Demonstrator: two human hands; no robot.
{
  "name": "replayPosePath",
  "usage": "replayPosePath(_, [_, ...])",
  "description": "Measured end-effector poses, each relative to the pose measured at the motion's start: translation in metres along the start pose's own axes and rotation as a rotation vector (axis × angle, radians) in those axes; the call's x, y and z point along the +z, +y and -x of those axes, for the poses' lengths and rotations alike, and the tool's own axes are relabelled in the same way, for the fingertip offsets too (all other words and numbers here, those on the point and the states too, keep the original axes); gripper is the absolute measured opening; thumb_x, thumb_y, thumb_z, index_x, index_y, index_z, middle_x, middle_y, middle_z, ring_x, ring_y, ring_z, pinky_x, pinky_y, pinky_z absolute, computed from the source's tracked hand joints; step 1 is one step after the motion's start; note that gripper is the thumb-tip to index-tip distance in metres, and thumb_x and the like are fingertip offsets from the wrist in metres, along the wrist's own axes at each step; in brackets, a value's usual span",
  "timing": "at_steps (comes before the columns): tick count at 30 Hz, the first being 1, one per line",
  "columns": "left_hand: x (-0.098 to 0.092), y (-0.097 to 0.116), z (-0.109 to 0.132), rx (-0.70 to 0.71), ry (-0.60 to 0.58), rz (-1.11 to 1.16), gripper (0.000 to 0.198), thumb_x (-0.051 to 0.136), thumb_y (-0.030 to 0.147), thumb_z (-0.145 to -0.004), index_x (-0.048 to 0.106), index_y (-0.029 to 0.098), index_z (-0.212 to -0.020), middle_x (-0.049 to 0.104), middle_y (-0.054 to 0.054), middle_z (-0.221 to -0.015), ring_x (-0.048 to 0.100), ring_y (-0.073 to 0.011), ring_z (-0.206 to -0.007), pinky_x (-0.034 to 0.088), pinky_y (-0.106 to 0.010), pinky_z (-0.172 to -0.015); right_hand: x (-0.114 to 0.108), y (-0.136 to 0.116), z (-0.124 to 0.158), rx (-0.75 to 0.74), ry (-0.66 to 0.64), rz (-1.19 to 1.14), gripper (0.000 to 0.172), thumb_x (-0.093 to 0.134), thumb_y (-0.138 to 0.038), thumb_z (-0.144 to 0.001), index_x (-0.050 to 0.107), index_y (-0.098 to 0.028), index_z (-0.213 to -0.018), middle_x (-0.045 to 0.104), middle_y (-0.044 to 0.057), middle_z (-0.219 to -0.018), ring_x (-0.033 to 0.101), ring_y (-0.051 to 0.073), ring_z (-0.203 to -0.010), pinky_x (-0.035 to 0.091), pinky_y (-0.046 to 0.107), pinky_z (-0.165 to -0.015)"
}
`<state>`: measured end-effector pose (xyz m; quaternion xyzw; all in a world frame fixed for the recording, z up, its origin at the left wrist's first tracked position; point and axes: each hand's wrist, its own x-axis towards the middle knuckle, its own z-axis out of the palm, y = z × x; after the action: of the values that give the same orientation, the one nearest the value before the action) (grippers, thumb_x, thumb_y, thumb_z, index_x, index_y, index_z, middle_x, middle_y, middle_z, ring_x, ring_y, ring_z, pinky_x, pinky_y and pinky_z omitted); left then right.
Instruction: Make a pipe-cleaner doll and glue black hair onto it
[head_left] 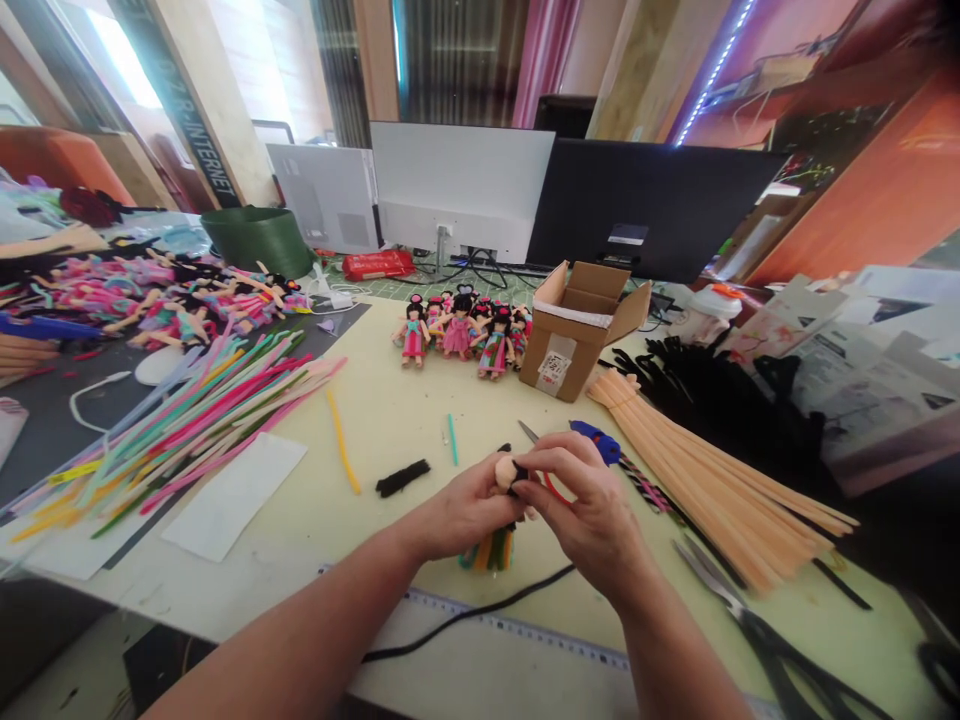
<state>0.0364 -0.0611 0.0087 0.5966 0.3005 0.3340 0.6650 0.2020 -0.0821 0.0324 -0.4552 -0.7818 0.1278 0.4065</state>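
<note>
Low over the table, my left hand is closed round a small pipe-cleaner doll with a round peach head. Its green, yellow and orange striped skirt hangs below my fingers. My right hand pinches black fuzzy material at the side of the doll's head; the fingers partly hide it. Just behind that hand lie a blue glue gun and the blade of small scissors. A short black pipe-cleaner bundle, a teal piece and a yellow pipe cleaner rest to the left.
Several finished dolls stand beside a cardboard box. Peach pipe cleaners and large scissors lie right. Coloured pipe cleaners cover the left. A black cable crosses a ruler. Another person's hand shows far left.
</note>
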Motion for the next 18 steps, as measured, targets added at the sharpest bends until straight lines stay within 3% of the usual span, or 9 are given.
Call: replayPosePath(18, [0.0013, -0.0034, -0.0039, -0.023, -0.013, 0.078, 0.012, 0.06, 0.021, -0.079, 0.053, 0.015, -0.087, 0.056, -0.001, -0.078, 0.05, -0.0122, -0.072, 0.04, -0.027, -0.068, 0.0054, 0.0074, -0.0017, 0.052, -0.021, 0.005, 0.012, 0.062, -0.018, -0.084, 0.066, -0.024, -0.094, 0.06, 0.004, -0.092, 0.056, 0.02, -0.092, 0.044, 0.036, -0.084])
